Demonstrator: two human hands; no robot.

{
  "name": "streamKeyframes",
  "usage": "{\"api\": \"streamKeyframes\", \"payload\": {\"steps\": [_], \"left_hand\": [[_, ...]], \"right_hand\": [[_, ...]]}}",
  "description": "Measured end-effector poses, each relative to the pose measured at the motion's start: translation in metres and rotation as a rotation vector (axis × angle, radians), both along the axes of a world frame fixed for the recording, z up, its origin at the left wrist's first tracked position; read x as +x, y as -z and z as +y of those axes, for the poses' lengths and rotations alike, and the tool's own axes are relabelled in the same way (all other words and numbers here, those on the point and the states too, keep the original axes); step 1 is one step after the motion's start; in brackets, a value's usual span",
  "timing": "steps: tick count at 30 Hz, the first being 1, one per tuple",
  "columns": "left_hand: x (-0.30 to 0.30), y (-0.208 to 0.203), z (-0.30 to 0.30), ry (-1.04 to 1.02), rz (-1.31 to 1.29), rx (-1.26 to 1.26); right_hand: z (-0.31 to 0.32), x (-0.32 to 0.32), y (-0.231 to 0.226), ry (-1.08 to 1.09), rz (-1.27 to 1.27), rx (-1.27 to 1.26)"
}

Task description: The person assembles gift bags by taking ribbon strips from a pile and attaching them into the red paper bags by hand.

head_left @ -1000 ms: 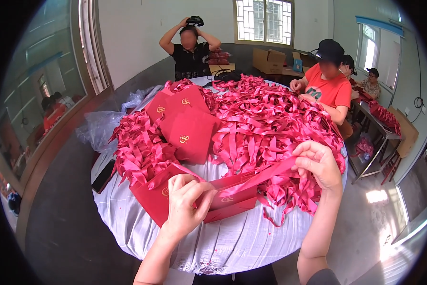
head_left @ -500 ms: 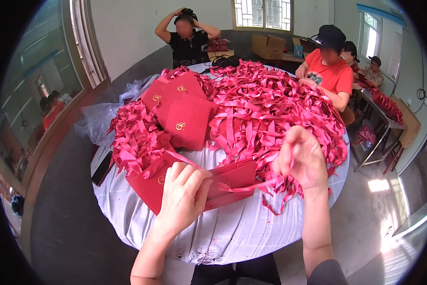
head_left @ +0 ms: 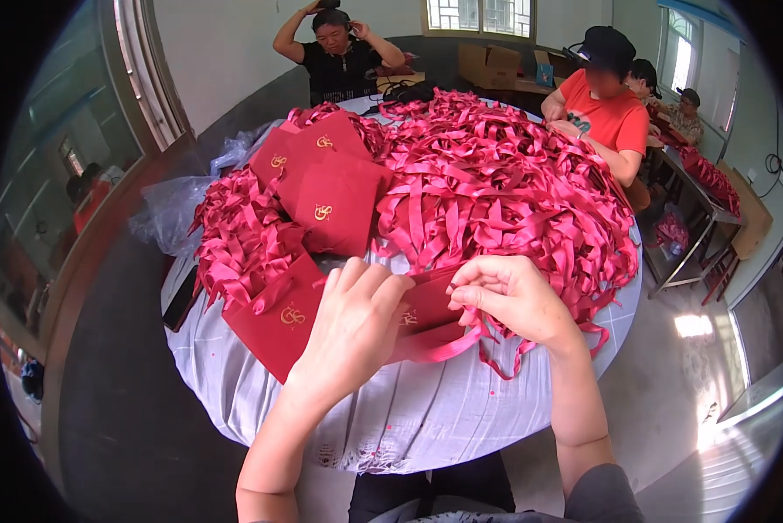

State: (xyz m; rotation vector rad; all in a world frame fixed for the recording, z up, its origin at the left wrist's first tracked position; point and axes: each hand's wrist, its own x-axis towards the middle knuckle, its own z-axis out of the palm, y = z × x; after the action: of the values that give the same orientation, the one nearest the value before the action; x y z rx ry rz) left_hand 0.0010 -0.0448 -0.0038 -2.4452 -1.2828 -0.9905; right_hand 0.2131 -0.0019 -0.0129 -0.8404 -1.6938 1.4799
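A red gift bag [head_left: 422, 321] lies in front of me at the near side of the table, its opening edge between my hands. My left hand [head_left: 350, 327] is closed at the bag's left part, its fingertips partly hidden behind the knuckles. On the right, my right hand [head_left: 522, 301] pinches a red ribbon [head_left: 439, 350] close to the bag's upper right corner. That ribbon sags in a loop along the bag's near side toward my left hand. Under and beside my left wrist rests another flat red bag [head_left: 256, 336] with a gold emblem.
Large heaps of red ribbon [head_left: 496, 192] cover the far and right table. More red bags [head_left: 339, 205] lie at the centre left. A dark phone [head_left: 180, 299] and clear plastic [head_left: 169, 213] are at the left. Across the table are a person in black [head_left: 343, 65] and one in orange [head_left: 605, 113].
My right hand has come down and left toward the bag with the ribbon, which now hangs in a slack loop. My left hand has shifted slightly up and right.
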Motion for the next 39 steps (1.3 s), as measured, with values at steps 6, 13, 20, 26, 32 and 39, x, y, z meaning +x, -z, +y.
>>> {"api": "streamKeyframes", "payload": {"steps": [6,13,20,26,32,39], "left_hand": [[0.0,0.01,0.023,0.034,-0.085,-0.154],[-0.007,0.015,0.032,-0.001,-0.204,-0.311],[-0.011,0.02,0.034,0.046,-0.263,-0.356],[-0.01,0.018,0.029,0.033,-0.27,-0.383],[-0.008,0.016,0.027,-0.02,-0.244,-0.376],[0.001,0.016,0.02,-0.081,-0.242,-0.27]], "right_hand": [[0.0,-0.01,0.008,0.181,-0.047,0.098],[0.001,-0.023,0.019,0.324,-0.085,0.201],[-0.002,-0.035,0.028,0.412,-0.152,0.391],[-0.003,-0.038,0.03,0.45,-0.151,0.518],[-0.003,-0.04,0.033,0.447,-0.197,0.601],[-0.005,-0.04,0.035,0.475,-0.255,0.68]]}}
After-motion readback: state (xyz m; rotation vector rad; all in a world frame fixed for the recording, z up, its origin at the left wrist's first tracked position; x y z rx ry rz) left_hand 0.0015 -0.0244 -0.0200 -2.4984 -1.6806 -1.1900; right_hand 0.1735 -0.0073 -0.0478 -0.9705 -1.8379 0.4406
